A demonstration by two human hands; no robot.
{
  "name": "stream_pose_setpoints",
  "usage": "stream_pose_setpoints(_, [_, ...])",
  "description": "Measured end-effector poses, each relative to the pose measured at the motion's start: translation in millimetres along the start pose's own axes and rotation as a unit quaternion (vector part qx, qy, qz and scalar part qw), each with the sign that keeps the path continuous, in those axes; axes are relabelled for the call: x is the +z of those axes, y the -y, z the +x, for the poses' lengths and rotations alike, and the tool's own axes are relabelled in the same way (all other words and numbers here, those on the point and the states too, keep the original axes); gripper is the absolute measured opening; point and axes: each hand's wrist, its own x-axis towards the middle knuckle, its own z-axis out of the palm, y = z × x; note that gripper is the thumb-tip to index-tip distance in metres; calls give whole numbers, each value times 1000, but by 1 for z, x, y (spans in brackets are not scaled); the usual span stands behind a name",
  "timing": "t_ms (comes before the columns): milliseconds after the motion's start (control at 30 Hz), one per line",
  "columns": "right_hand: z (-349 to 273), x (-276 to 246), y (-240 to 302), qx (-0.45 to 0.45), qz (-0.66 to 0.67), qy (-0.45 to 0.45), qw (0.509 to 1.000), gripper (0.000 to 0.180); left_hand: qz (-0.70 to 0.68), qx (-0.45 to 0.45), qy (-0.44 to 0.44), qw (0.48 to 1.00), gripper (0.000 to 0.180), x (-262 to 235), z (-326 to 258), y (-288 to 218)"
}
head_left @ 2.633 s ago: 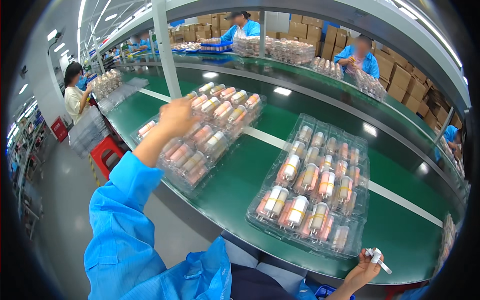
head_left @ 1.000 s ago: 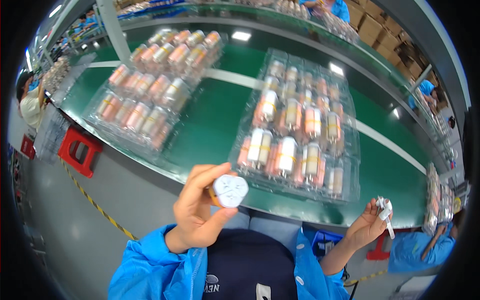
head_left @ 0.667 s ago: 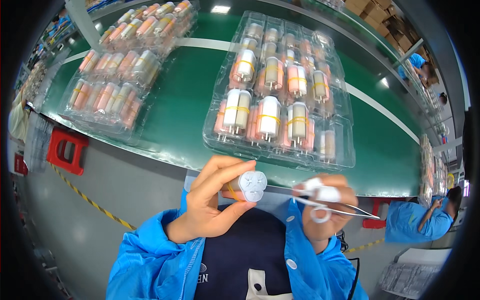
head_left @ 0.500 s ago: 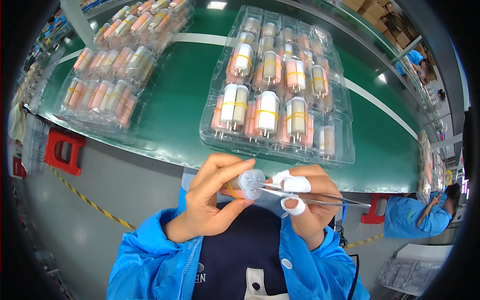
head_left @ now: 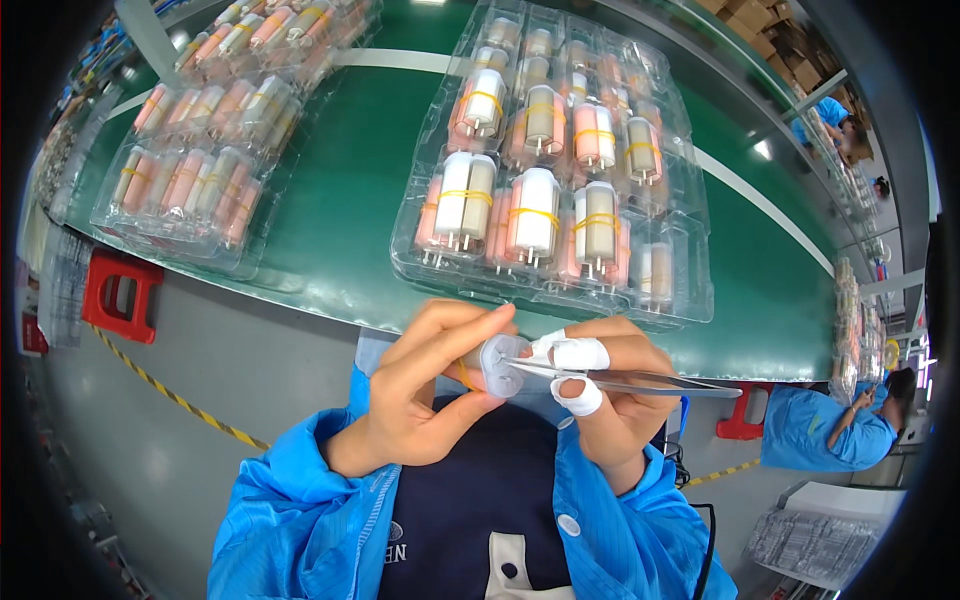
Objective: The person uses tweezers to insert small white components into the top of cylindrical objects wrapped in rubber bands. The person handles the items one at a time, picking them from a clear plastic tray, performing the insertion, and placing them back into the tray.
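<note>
Both hands are occupied just off the near edge of the green surface; by the left hand, curled partway with thumb and fingers pinched in, a yellow-banded cylinder bundle is gripped by its sides, its pale lobed end turned toward the right hand; by the latter, thumb and fingers drawn nearly together, metal tweezers are pinched; white wraps are worn on its fingertips; the tweezer tips are brought to the lobed end, whether gripping anything there cannot be told; similar banded bundles are carried, prongs down, in a clear tray stack beyond the hands; further clear trays, also loaded, are seen to the left.
</note>
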Motion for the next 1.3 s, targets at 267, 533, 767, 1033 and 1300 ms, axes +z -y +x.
stream_pose_setpoints(267, [5,-4,3,-12,10,-9,1000,20,-265,-88,20,960,51,5,-6,10])
stream_pose_setpoints(533, [6,-4,0,-7,-14,29,999,20,-195,-73,42,977,47,-1,-3,11])
stream_pose_setpoints(767, [6,-5,-3,-3,-30,34,999,19,-196,-77,43,977,46,-3,-3,10])
stream_pose_setpoints(1033, [6,-5,-6,6,-22,38,999,19,-196,-84,42,976,45,-5,-3,9])
stream_pose_setpoints(1300, [5,-4,-6,9,-19,33,999,19,-181,-77,45,979,44,-6,-3,10])
